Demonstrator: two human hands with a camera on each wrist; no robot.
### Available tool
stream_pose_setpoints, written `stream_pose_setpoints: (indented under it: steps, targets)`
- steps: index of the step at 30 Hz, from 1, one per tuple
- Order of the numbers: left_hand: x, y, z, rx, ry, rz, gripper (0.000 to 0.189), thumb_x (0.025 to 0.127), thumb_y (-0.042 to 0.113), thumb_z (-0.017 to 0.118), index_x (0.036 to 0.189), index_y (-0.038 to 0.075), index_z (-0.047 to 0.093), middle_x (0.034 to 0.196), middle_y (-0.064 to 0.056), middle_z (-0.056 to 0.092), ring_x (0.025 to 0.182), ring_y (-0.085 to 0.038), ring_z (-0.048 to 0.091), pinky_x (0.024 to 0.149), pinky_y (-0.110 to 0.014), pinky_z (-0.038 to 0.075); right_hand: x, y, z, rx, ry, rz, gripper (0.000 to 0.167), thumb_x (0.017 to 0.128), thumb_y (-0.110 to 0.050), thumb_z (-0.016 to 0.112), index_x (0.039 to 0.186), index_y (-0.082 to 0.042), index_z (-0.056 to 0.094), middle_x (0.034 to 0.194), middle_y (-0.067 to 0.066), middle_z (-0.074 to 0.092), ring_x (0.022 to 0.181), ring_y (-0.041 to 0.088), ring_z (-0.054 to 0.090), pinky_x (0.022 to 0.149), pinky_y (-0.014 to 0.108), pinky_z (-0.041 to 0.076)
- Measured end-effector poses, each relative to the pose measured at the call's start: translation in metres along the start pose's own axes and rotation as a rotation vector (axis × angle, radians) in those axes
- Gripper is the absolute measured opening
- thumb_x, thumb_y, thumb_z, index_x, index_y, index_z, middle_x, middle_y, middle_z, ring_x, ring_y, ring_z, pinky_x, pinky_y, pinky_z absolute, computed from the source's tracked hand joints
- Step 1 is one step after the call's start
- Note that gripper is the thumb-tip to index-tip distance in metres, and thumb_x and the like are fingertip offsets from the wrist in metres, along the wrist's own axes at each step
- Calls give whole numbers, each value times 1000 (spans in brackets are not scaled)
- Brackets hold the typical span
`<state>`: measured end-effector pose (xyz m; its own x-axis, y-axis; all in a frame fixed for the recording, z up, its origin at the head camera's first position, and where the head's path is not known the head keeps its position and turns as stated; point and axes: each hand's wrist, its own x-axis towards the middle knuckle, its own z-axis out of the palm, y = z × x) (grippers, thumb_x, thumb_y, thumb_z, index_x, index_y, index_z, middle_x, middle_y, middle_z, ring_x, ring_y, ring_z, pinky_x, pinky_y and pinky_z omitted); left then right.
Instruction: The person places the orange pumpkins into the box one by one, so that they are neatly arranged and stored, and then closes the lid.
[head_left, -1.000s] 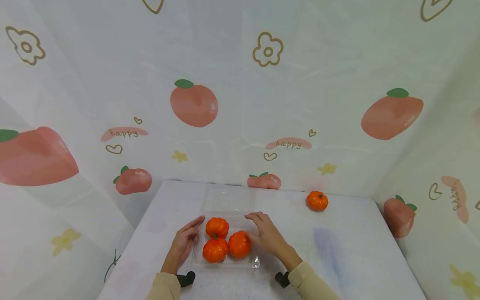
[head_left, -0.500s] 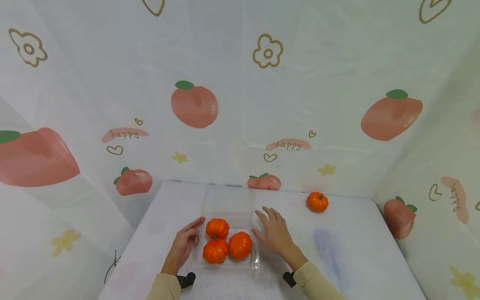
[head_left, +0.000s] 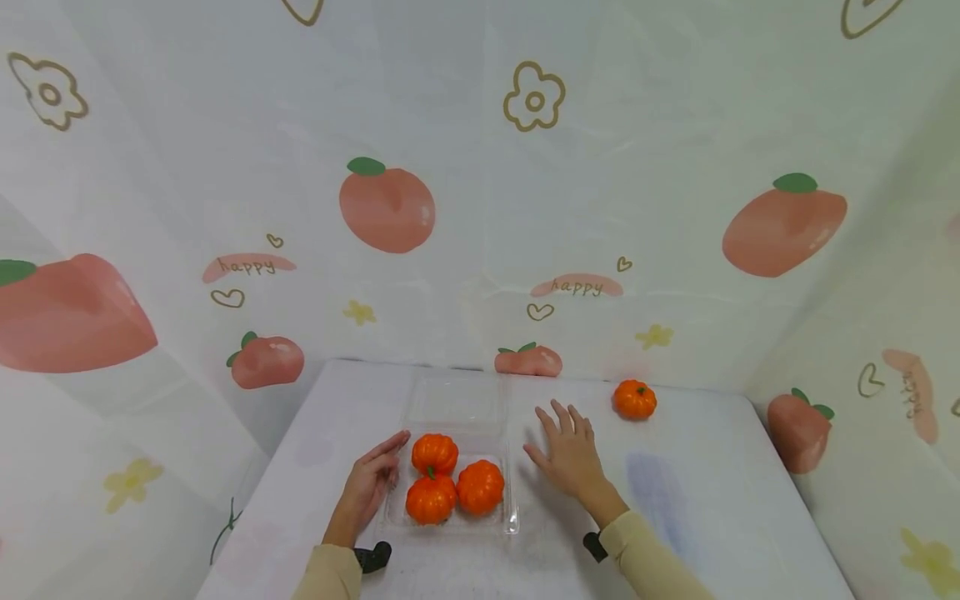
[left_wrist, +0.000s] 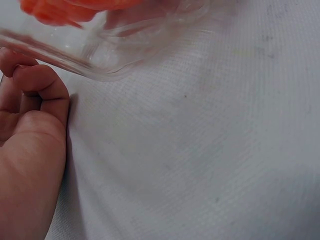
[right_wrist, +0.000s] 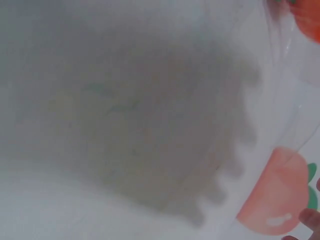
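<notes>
A clear plastic clamshell box [head_left: 491, 527] lies on the table with its lid [head_left: 457, 402] folded back. Inside are three small orange pumpkins: one at the back [head_left: 434, 454], one at the front left [head_left: 431, 500] and one on the right [head_left: 481, 487]. Along the box's left side rests my left hand [head_left: 365, 485], index finger extended; the left wrist view shows its other fingers loosely bent right at the rim [left_wrist: 75, 65]. My right hand [head_left: 573, 458] is over the table right of the box, fingers spread and holding nothing. Another pumpkin [head_left: 634, 400] sits farther back on the right.
A white cloth covers the table [head_left: 720, 500], with a bluish patch [head_left: 660, 504] on the right. Printed white sheets [head_left: 465, 167] rise behind it and at both sides. Dark wrist-worn pieces [head_left: 372, 557] show below the hands.
My right hand has let go of the right-hand pumpkin in the box and moved right, its fingers spreading. The left hand stays at the box's left side.
</notes>
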<state>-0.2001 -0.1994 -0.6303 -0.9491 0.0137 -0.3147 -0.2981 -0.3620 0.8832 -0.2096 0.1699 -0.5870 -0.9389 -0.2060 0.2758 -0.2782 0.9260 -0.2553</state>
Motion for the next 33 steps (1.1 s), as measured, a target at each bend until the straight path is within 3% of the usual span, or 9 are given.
stream_pose_setpoints:
  steps: [9, 17, 24, 33]
  targets:
    - [-2, -1, 0, 6, 16, -7, 48, 100, 5, 52, 148, 3, 52, 125, 14, 71, 71, -13, 44, 63, -19, 43, -2, 31, 3, -11, 68, -9, 70, 92, -54, 63, 147, -13, 49, 152, 24, 44, 136, 53, 39, 109, 74, 30]
    - [-1, 0, 1, 3, 11, -6, 49, 99, 4, 51, 148, 3, 52, 124, 14, 72, 76, -14, 47, 63, -20, 43, 3, 54, -11, -73, 161, 61, 73, 84, -46, 75, 141, -7, 55, 146, 27, 49, 133, 55, 43, 108, 75, 33]
    - [0, 2, 1, 17, 20, -13, 49, 99, 4, 50, 148, 4, 53, 123, 16, 72, 78, -14, 47, 64, -20, 43, 10, 72, -25, -61, 97, 118, 77, 88, -50, 71, 147, -7, 49, 153, 27, 41, 136, 54, 37, 111, 72, 29]
    - [0, 0, 2, 9, 26, 0, 48, 98, 1, 50, 147, 1, 53, 122, 14, 73, 75, -14, 47, 62, -20, 42, 13, 91, -43, -6, 82, 166, 82, 88, -50, 71, 150, -5, 42, 155, 28, 34, 140, 55, 28, 111, 74, 20]
